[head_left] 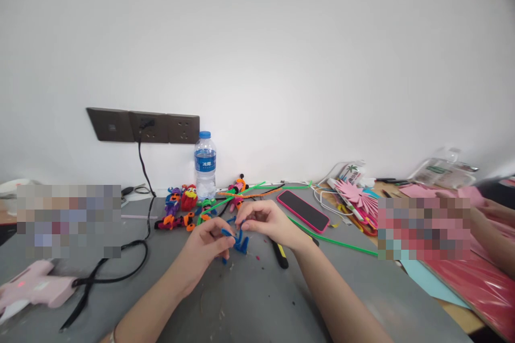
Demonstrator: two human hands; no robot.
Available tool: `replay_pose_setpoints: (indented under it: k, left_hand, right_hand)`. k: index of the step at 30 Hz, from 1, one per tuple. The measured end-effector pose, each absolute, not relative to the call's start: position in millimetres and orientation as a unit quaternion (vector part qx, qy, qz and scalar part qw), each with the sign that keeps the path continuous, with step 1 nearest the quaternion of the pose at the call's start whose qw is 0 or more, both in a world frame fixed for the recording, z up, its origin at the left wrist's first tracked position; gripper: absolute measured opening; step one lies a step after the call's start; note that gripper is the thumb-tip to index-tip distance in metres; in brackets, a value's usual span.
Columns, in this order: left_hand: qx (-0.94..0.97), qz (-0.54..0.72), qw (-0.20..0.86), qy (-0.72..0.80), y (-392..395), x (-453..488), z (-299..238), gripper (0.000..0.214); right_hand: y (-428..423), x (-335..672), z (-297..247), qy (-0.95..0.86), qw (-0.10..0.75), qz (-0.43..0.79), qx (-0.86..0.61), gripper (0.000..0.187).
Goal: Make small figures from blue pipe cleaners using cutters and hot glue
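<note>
Both my hands meet over the grey table, working a small blue pipe-cleaner figure. My left hand pinches its lower left part with thumb and fingers closed. My right hand grips the top of the same figure, fingertips pressed together. Just behind the hands lie several finished pipe-cleaner figures in purple, red and orange, plus loose green and orange pipe cleaners.
A water bottle stands by the wall under sockets. A pink-cased phone, a black-and-yellow tool, a long green pipe cleaner, a pink glue gun with black cable. Another person's hand over pink paper at right.
</note>
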State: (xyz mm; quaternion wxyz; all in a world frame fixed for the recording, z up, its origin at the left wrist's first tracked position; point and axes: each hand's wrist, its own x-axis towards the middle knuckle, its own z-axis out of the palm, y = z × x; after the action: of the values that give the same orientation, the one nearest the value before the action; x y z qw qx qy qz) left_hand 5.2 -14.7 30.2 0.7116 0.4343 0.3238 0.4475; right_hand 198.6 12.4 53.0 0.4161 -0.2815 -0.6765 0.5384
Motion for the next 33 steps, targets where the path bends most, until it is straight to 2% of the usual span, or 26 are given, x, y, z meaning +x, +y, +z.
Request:
replay_pose_setpoints:
  k: [7, 16, 22, 25, 29, 33]
  left_hand:
    - [0.508, 0.400, 0.696, 0.314, -16.5, 4.7, 32.5, 0.036]
    - [0.479, 0.366, 0.745, 0.285, -15.7, 4.2, 26.7, 0.054]
    - [0.507, 0.311, 0.755, 0.277, -17.8, 2.1, 26.9, 0.052]
    - [0.510, 0.298, 0.757, 0.279, -17.7, 2.0, 28.0, 0.050]
    - [0.521, 0.337, 0.724, 0.301, -14.0, 1.3, 28.6, 0.041]
    - [0.591, 0.372, 0.630, 0.340, -8.6, -0.7, 25.0, 0.034]
  right_hand:
    - [8.1, 196.3, 54.5, -0.661, 0.388, 0.598, -0.235, 0.012]
    - [6.0, 193.4, 52.9, -0.658, 0.349, 0.627, -0.226, 0.018]
    - [3.8, 193.8, 50.8, -0.635, 0.290, 0.687, -0.202, 0.024]
    - [3.6, 193.9, 53.5, -0.641, 0.279, 0.687, -0.200, 0.019]
    - [7.3, 195.6, 54.9, -0.628, 0.326, 0.658, -0.258, 0.020]
    - [14.3, 197.6, 49.4, -0.613, 0.380, 0.617, -0.314, 0.025]
